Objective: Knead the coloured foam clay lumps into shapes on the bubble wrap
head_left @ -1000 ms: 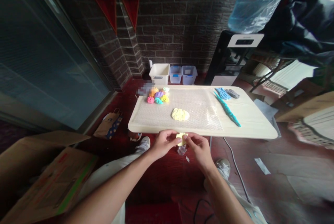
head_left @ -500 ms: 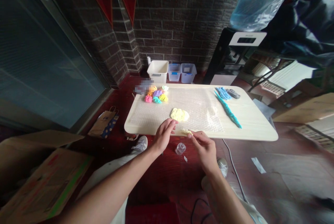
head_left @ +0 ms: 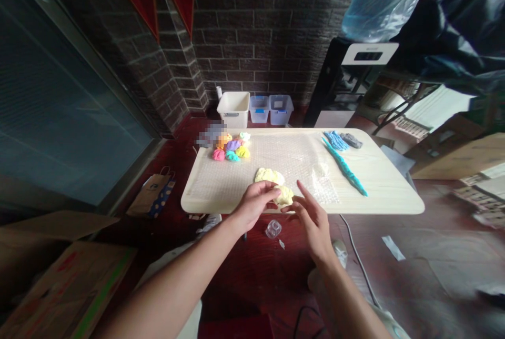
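The person's left hand [head_left: 255,203] pinches a small pale-yellow clay piece [head_left: 284,196] by the front edge of the worktop [head_left: 390,181]. The right hand [head_left: 314,222] is beside it, fingers spread; contact is unclear. Just beyond, a larger pale-yellow clay slab [head_left: 268,175] lies on bubble wrap [head_left: 292,152]. Coloured clay lumps [head_left: 233,145] cluster near the back left corner.

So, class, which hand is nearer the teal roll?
Right: the right hand is left of the teal roll, not touching it; the left hand is farther left, holding a pale yellow piece.
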Action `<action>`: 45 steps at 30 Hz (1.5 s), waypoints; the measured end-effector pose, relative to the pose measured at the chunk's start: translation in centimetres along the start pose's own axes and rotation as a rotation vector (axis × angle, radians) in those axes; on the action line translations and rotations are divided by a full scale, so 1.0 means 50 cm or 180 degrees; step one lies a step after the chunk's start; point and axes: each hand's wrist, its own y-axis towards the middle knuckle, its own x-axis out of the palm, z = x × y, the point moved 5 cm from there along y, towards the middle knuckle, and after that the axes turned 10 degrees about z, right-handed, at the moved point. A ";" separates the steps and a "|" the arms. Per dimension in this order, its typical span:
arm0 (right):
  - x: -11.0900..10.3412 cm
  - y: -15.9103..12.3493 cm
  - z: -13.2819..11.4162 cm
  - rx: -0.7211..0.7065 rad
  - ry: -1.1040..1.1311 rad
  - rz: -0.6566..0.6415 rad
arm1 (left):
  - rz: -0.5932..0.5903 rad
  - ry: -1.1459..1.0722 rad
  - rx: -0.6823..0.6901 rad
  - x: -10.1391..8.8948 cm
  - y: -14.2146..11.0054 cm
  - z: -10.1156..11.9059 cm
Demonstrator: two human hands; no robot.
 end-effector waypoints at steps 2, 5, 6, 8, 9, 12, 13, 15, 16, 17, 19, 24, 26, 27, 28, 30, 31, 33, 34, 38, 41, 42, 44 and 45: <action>0.000 0.008 -0.003 0.0100 0.0135 0.0113 | 0.0004 0.0108 0.0153 0.005 0.007 0.006; 0.007 0.023 0.003 0.0261 0.0162 -0.0053 | -0.0046 0.0254 0.0301 0.010 0.016 0.012; 0.010 0.029 0.007 0.0296 0.0168 -0.0138 | -0.0071 0.0305 0.0340 0.010 0.019 0.014; 0.011 0.040 0.014 0.0299 0.0181 -0.0214 | -0.0108 0.0407 0.0363 0.008 0.024 0.015; 0.009 0.045 0.018 0.0282 0.0179 -0.0208 | -0.0143 0.0459 0.0332 0.007 0.027 0.015; 0.004 0.059 0.028 0.0253 0.0131 -0.0197 | -0.0358 0.0589 0.0215 0.005 0.033 0.010; 0.003 0.062 0.030 0.0256 0.0123 -0.0207 | -0.0434 0.0618 0.0209 0.005 0.035 0.008; 0.002 0.066 0.033 0.0272 0.0132 -0.0200 | -0.0511 0.0655 0.0243 0.003 0.037 0.007; 0.002 0.066 0.035 0.0284 0.0140 -0.0191 | -0.0504 0.0672 0.0264 0.001 0.038 0.006; 0.003 0.065 0.036 0.0302 0.0145 -0.0189 | -0.0480 0.0700 0.0283 -0.002 0.039 0.005; 0.008 0.059 0.040 0.0355 0.0126 -0.0196 | -0.0427 0.0773 0.0360 -0.007 0.041 0.004; 0.020 0.036 0.048 0.0574 0.0219 -0.0162 | -0.0348 0.1155 0.0982 -0.012 0.043 0.023; 0.021 0.029 0.046 0.0676 0.0443 -0.0141 | -0.0359 0.1457 0.1319 -0.007 0.042 0.040; 0.021 0.028 0.045 0.0737 0.0561 -0.0139 | -0.0391 0.1617 0.1507 -0.003 0.041 0.049; 0.019 0.029 0.045 0.0809 0.0661 -0.0137 | -0.0446 0.1769 0.1711 0.002 0.040 0.058; 0.016 0.035 0.049 0.0974 0.0745 -0.0114 | -0.0608 0.2000 0.2108 0.012 0.037 0.072; 0.012 0.041 0.053 0.1027 0.0720 -0.0045 | -0.0683 0.2058 0.2246 0.015 0.037 0.075; 0.003 0.055 0.059 0.1008 0.0598 0.0201 | -0.0685 0.2050 0.2269 0.012 0.044 0.073; -0.001 0.062 0.060 0.0936 0.0532 0.0345 | -0.0589 0.2004 0.2121 0.005 0.052 0.070; 0.008 0.081 0.055 0.0593 0.0320 0.0566 | -0.0174 0.1710 0.1003 -0.034 0.083 0.046; 0.031 0.088 0.051 0.0402 0.0165 0.0439 | -0.0311 0.1575 0.0771 -0.038 0.093 0.045; 0.040 0.092 0.051 0.0364 0.0149 0.0394 | -0.0360 0.1545 0.0845 -0.036 0.095 0.050; 0.058 0.099 0.055 0.0339 0.0202 0.0331 | -0.0371 0.1485 0.1048 -0.031 0.100 0.059; 0.066 0.104 0.057 0.0334 0.0252 0.0319 | -0.0337 0.1463 0.1128 -0.030 0.103 0.063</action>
